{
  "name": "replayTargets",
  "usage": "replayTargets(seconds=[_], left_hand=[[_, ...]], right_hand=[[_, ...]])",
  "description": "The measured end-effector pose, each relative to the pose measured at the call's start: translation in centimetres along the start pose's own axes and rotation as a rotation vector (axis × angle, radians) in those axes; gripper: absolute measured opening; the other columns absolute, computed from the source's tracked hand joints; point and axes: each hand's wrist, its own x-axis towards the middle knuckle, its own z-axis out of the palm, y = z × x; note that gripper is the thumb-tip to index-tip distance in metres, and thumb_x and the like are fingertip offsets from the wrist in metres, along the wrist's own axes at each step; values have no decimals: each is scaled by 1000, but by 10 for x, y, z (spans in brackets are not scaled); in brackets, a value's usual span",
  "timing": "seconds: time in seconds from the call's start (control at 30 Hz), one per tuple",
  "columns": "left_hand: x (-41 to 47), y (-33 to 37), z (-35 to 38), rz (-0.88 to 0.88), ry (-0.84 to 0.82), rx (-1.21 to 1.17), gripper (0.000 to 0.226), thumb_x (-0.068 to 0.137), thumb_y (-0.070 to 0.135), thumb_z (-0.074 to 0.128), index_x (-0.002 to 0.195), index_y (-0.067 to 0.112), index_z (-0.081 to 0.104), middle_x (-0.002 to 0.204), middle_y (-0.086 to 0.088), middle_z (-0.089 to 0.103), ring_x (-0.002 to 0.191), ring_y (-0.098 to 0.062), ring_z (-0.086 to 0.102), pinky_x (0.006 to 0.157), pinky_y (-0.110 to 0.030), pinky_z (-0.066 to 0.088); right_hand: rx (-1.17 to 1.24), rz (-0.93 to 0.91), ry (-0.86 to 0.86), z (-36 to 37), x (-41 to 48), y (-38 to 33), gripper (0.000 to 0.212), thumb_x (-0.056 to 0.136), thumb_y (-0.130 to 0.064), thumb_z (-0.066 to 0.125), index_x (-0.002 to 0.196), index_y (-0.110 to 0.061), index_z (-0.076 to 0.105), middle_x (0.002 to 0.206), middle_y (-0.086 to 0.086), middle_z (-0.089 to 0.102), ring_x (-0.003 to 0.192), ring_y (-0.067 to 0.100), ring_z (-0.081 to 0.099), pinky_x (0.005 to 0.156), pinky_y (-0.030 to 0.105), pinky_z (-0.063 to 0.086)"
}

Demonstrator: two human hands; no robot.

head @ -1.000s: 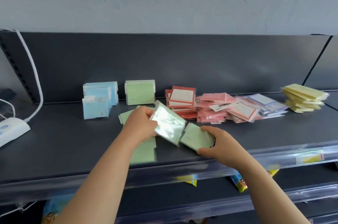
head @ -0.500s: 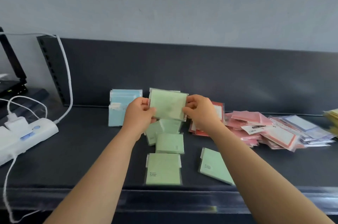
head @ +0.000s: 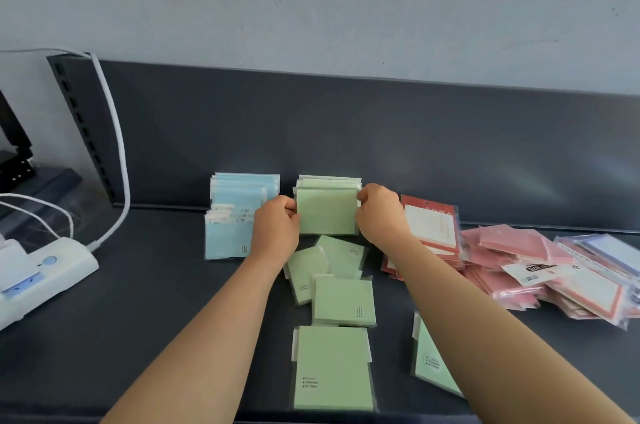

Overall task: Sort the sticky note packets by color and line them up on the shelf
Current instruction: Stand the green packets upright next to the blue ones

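My left hand (head: pixel 276 229) and my right hand (head: pixel 380 215) pinch the two side edges of a green sticky note packet (head: pixel 327 212), held upright against the front of the standing green row (head: pixel 329 181) at the shelf's back wall. Left of it stands a row of blue packets (head: pixel 239 215). Several loose green packets (head: pixel 343 295) lie flat on the dark shelf (head: pixel 156 302) in front, with one large packet (head: pixel 332 368) near the front edge and another (head: pixel 433 361) partly under my right forearm. Red-framed packets (head: pixel 431 226) and a pink heap (head: pixel 519 260) lie to the right.
A white power strip (head: pixel 41 278) with white cables (head: pixel 114 146) sits at the left end of the shelf. Pale purple packets (head: pixel 613 250) lie at the far right edge. The dark back panel (head: pixel 381 132) rises behind the rows.
Both hands carried the green packet back and down from mid-air to the front of the standing green row. A second earlier the hands were picking it up near the shelf front.
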Motion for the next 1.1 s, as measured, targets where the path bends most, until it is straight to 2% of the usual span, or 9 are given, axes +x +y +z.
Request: replayTargets(seconds=[0.17, 0.37, 0.5, 0.63, 0.8, 0.87, 0.93, 1.0, 1.1], left_hand=[[5, -4, 7, 3, -13, 3, 13, 92, 5, 57, 101, 10, 65, 95, -1, 66, 82, -12, 58, 69, -21, 42], [6, 0, 10, 0, -18, 44, 15, 93, 5, 56, 106, 11, 60, 99, 0, 64, 87, -15, 58, 74, -27, 47], [4, 0, 10, 0, -50, 130, 12, 91, 5, 56, 101, 11, 57, 99, -4, 62, 84, -17, 58, 66, -27, 43], [0, 8, 4, -12, -86, 166, 8, 91, 5, 53, 98, 8, 53, 103, -9, 58, 83, -22, 55, 66, -31, 43], [-20, 29, -23, 67, -142, 173, 27, 93, 18, 60, 118, 7, 53, 115, -6, 53, 91, -15, 47, 75, -26, 36], [-33, 31, -34, 86, -240, 191, 35, 91, 24, 64, 123, 12, 55, 120, -2, 55, 101, -18, 53, 77, -25, 37], [-47, 27, -41, 59, -381, 245, 44, 91, 28, 64, 131, 16, 51, 127, 0, 55, 112, -18, 53, 82, -25, 39], [-58, 22, -43, 20, -469, 337, 53, 91, 29, 63, 139, 15, 44, 135, -2, 50, 119, -20, 50, 87, -26, 39], [-66, 16, -48, -37, -462, 383, 62, 89, 32, 66, 142, 14, 40, 139, -3, 48, 122, -21, 49, 95, -30, 41]], right_hand=[[-167, -33, 21, 1, 2, -2, 31, 88, 3, 42, 116, -6, 51, 105, 14, 62, 91, 33, 61, 71, 35, 49], [-225, -48, 35, 3, 3, -4, 27, 86, 7, 41, 110, -6, 41, 93, 13, 59, 78, 31, 56, 64, 36, 45], [-265, -58, 13, 7, 2, -4, 31, 84, 9, 46, 111, -6, 38, 97, 16, 61, 81, 31, 62, 60, 34, 46], [-244, -84, 37, 1, -2, -6, 25, 85, 9, 47, 102, -7, 39, 98, 14, 58, 76, 27, 54, 61, 32, 41], [-184, -187, 37, -15, -17, -1, 20, 87, -2, 53, 107, -5, 53, 107, 10, 57, 80, 23, 50, 65, 29, 39], [-153, -242, -46, -21, -29, 2, 32, 88, -12, 58, 120, -7, 56, 116, 10, 60, 85, 20, 50, 70, 27, 39], [-161, -267, -180, -24, -44, 2, 50, 90, -22, 62, 137, -13, 48, 132, 8, 55, 104, 22, 55, 82, 27, 43], [-221, -250, -318, -22, -53, 0, 57, 91, -27, 63, 142, -12, 41, 139, 8, 50, 118, 25, 53, 94, 31, 44], [-297, -207, -469, -11, -52, 0, 51, 88, -30, 66, 131, -9, 48, 128, 7, 55, 104, 24, 58, 87, 33, 49]])
